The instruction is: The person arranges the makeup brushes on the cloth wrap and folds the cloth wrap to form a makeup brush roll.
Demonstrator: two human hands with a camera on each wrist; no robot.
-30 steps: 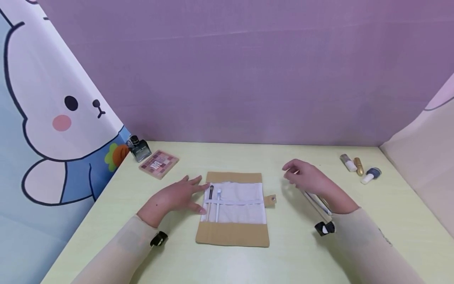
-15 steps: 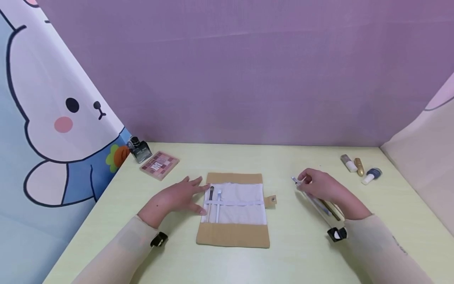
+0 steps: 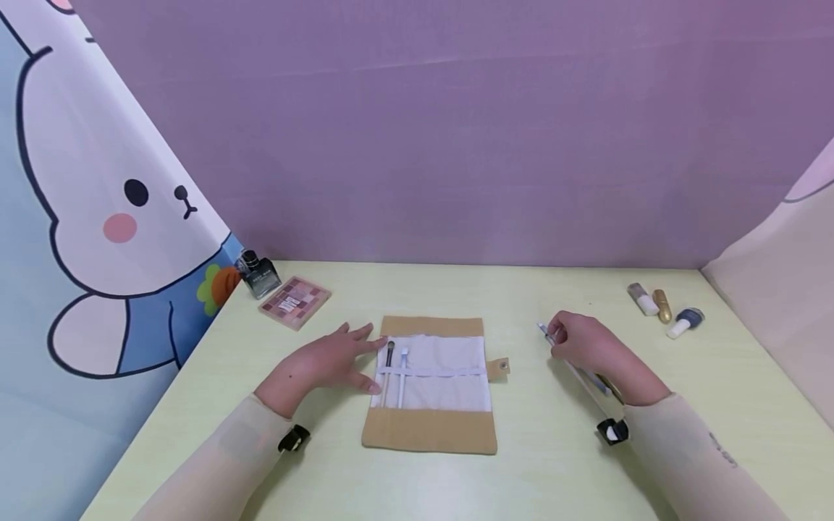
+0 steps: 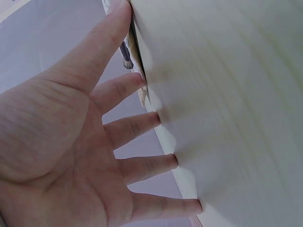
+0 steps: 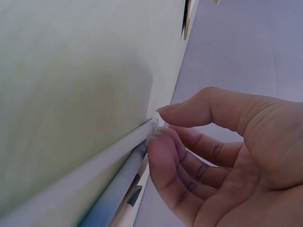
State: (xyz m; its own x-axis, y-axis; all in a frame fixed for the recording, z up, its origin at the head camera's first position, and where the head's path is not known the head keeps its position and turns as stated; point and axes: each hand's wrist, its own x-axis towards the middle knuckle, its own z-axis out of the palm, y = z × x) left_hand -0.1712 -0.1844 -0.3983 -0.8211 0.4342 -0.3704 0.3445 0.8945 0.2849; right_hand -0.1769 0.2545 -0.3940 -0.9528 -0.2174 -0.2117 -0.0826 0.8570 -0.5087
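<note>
After lowering curled right hand (image 3: 589, 349), likely picking right-side brush (image 5: 94, 162), can't confirm pinch; touching roll (image 3: 428, 433) with spread, empty left hand (image 3: 322, 359).

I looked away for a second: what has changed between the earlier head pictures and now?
The right hand has moved to the person's right and slightly nearer the person; its fingertips are now at the end of a white brush. Whether they grip it is unclear. The left hand stays spread at the left edge of the brush roll, whose two brushes have not moved.
</note>
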